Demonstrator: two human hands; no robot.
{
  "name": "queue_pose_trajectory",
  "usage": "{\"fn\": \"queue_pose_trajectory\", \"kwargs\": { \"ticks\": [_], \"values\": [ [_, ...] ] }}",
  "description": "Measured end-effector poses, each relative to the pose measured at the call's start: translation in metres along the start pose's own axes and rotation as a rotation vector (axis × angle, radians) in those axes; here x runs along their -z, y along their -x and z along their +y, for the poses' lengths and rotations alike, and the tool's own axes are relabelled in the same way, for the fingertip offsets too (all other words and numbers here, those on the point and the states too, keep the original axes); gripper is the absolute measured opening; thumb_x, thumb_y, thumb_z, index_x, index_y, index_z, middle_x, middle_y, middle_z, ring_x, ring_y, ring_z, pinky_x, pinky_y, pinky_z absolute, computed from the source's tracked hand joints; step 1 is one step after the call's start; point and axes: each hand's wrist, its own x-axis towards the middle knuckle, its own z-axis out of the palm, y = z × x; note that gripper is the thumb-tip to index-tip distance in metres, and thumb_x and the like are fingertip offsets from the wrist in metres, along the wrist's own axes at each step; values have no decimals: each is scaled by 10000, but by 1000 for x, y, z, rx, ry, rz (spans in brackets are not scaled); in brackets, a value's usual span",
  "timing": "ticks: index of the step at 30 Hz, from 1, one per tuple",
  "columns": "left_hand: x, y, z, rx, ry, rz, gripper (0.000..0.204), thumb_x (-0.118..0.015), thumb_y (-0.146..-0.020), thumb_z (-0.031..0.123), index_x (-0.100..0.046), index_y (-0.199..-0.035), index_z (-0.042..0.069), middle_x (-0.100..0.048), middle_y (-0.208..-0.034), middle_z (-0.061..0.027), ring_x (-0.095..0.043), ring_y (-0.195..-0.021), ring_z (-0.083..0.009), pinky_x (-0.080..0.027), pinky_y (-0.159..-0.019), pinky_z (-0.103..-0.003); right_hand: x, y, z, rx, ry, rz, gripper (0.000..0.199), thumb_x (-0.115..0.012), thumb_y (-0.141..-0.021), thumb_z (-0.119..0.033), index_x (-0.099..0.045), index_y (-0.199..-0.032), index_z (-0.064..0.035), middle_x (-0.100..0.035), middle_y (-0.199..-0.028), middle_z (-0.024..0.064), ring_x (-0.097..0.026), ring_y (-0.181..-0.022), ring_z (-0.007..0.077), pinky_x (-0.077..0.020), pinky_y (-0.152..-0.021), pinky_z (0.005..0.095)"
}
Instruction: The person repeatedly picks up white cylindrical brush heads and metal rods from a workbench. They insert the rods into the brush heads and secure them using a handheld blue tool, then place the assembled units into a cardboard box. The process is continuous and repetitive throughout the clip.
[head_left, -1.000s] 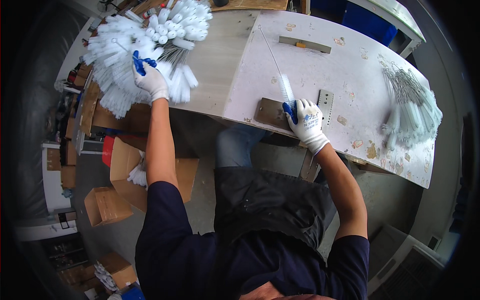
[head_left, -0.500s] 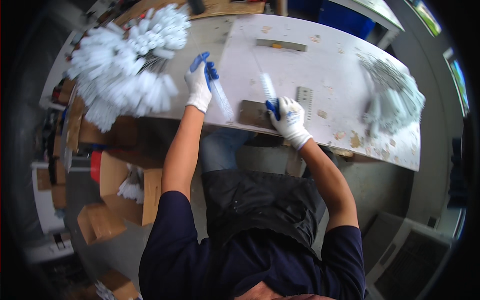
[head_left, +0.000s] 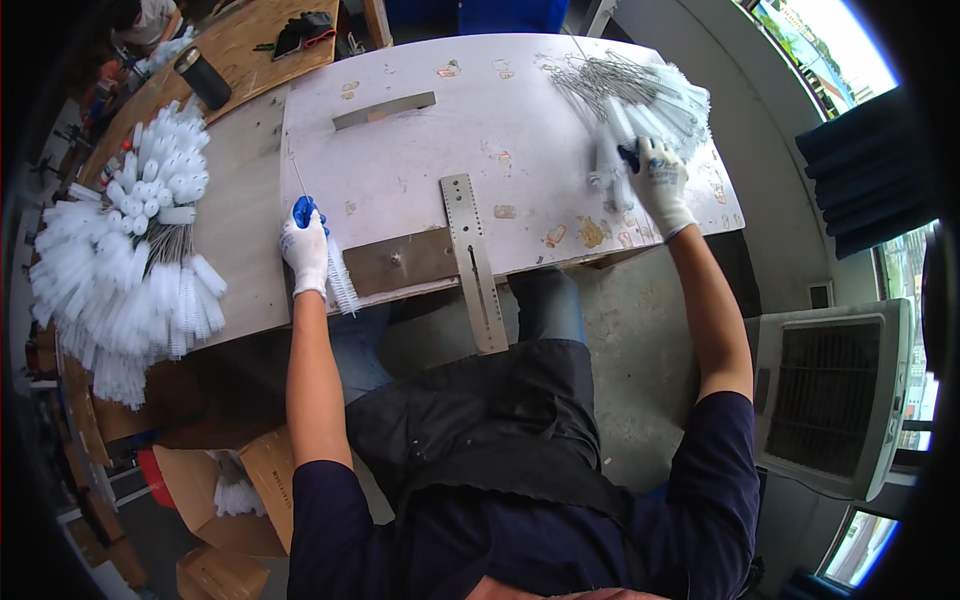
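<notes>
My left hand, in a white glove with blue palm and fingertips, is closed round a wire-handled brush. This brush has white bristles hanging below the hand toward the table's front edge, and its thin wire points up and away. Over at the right, my right hand, gloved alike, reaches onto a pile of similar brushes. Its fingers appear closed on the near end of one white-bristled brush; the palm partly hides the grip.
A slotted metal plate juts over the front edge beside a flat metal block. Farther back lies a metal bar. A large brush heap covers the left end. Cardboard boxes stand below, and a grilled unit at right.
My right hand has moved from the table's front middle to the right-hand pile with its brush. My left hand keeps its brush. The view has turned right.
</notes>
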Motion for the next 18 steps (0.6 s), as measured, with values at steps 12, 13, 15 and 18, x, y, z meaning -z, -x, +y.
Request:
{"fn": "queue_pose_trajectory", "kwargs": {
  "ticks": [12,13,15,18],
  "values": [
    [7,-6,-5,27,233,27,252,-573,-978,45,-705,-1193,55,-667,-847,-3,-588,-694,-75,-483,-592,-242,19,4,-60,39,-391,325,345,-769,-842,-290,-652,-1108,-105,-640,-1103,99,-601,-1016,337,-482,-850,450],
    [10,-8,0,88,291,-23,238,-574,-980,47,-719,-1167,59,-682,-869,-8,-601,-714,-75,-478,-601,-240,19,12,-85,85,-514,243,296,-769,-842,-274,-667,-1057,-98,-651,-1052,109,-610,-980,338,-489,-829,445],
    [5,0,25,67,453,-36,215,-580,-981,55,-739,-1125,60,-696,-866,-19,-604,-706,-84,-485,-627,-244,28,25,-138,116,-752,60,218,-761,-850,-251,-688,-961,-80,-667,-942,125,-630,-889,343,-503,-781,439],
    [-8,7,60,123,604,-101,217,-598,-958,54,-756,-1106,62,-698,-834,-49,-591,-649,-96,-490,-598,-242,48,33,-226,56,-1138,-244,218,-745,-873,-274,-704,-902,-63,-687,-826,130,-661,-767,348,-523,-720,420]
  ]
}}
